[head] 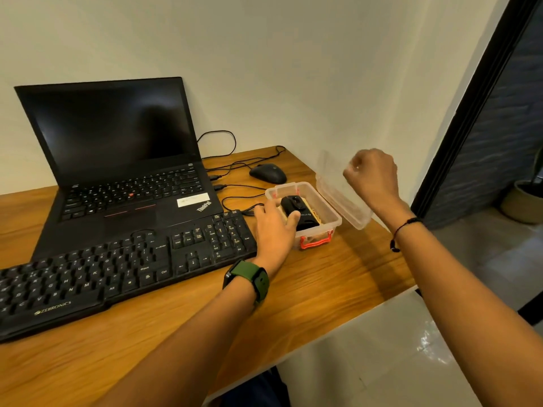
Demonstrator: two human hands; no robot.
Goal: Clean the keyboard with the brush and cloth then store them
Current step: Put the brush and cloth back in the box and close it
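Note:
A black external keyboard (117, 271) lies across the front left of the wooden desk (323, 283). To its right stands a clear plastic box (329, 212) with red latches. A black object (304, 214) lies inside it on something tan. My left hand (274, 227) reaches into the box, its fingers around the black object. My right hand (371, 177) holds the clear lid (340, 198) up and tilted back over the box's right side. I cannot tell whether the black object is the brush, and no cloth is clearly visible.
An open black laptop (117, 160) sits behind the keyboard with its screen dark. A black mouse (268, 173) and loose cables (235, 189) lie behind the box. The desk's right edge runs close beside the box, with tiled floor (411, 348) below.

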